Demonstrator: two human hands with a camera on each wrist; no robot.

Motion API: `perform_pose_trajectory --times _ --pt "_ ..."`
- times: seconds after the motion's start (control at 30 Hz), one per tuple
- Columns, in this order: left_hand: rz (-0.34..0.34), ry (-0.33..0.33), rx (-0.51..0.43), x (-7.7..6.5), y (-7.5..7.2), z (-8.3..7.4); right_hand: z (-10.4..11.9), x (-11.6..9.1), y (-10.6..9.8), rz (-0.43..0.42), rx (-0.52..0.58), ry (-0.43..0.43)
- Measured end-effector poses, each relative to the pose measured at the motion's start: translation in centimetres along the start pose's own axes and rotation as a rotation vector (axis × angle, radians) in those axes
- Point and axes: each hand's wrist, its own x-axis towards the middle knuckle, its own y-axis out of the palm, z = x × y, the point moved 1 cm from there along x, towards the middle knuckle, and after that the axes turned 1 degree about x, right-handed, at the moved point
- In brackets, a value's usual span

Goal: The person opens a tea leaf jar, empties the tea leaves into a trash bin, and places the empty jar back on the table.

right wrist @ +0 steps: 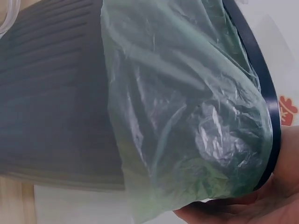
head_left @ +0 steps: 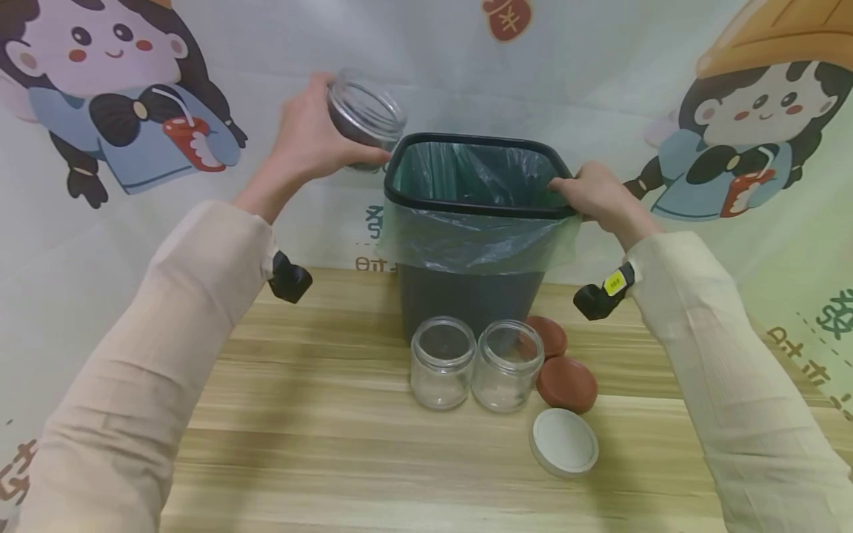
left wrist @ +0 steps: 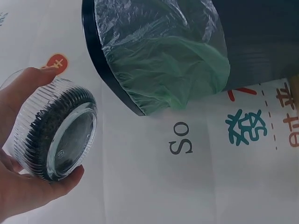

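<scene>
My left hand point(head_left: 309, 141) grips a ribbed glass jar point(head_left: 366, 111) beside the upper left corner of a dark bin point(head_left: 469, 300). The jar leans toward the bin, its mouth near the black rim. Dark, grainy contents show through its lower wall in the left wrist view, where thumb and fingers wrap both sides. A thin greenish plastic liner point(head_left: 480, 240) folds over the rim and hangs outside. On the opposite side, my right hand point(head_left: 600, 196) holds the bin's rim, thumb on top; its fingers point(right wrist: 233, 212) pass underneath in the right wrist view.
Two see-through glass jars point(head_left: 443, 377) point(head_left: 506, 381) stand side by side in front of the bin on the wooden table point(head_left: 333, 444). To their right lie two reddish-brown lids point(head_left: 566, 383) and a white lid point(head_left: 564, 443). A cartoon-printed cloth point(head_left: 280, 44) hangs behind.
</scene>
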Motion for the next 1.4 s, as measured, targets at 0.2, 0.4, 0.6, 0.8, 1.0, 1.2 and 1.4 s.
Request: perform_pose_trajectory --times 0.2,0.4,0.6,0.8,1.0,1.2,1.4 --pt "0.000 0.075 0.056 0.4 0.4 -0.7 0.2 0.3 0.2 0.014 0.031 0.016" --pt "0.017 0.148 0.101 1.0 0.6 -1.7 0.4 0.2 0.3 0.015 0.031 0.031" --pt "0.042 0.199 0.162 1.8 1.0 -2.7 0.4 0.2 0.3 0.008 -0.002 0.039" --pt "0.059 0.236 0.267 2.3 1.3 -3.6 0.3 0.2 0.2 0.001 -0.013 0.034" --pt "0.080 0.299 0.393 2.6 1.5 -4.1 0.2 0.1 0.2 -0.001 -0.016 0.025" --pt "0.104 0.354 0.491 3.0 1.8 -4.7 0.2 0.1 0.2 0.004 -0.025 0.035" --pt "0.110 0.411 0.591 3.4 2.0 -5.4 0.2 0.1 0.3 -0.004 -0.030 0.041"
